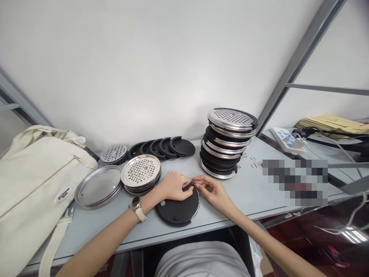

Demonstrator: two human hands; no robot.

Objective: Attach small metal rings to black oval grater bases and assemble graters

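A round black disc [177, 211] lies on the grey table in front of me, with a shiny rim along its right side. My left hand [175, 186] reaches over its far part, thumb and fingers pinched together near the upper right edge. From the right, my right hand [211, 191] meets it there, fingertips closed in a pinch. Whatever sits between the fingers is too small and too covered to name. Just left of the disc stands a stack of perforated metal plates [141, 171]. Some small metal rings [255, 165] lie to the right.
Smooth metal plates [99, 184] are stacked at left beside a cream bag [43, 184]. Behind stand a perforated disc [113, 153] and several overlapping black discs [182, 147]. A tall stack of metal and black discs [227, 146] rises back right, with a power strip [286, 139] beyond.
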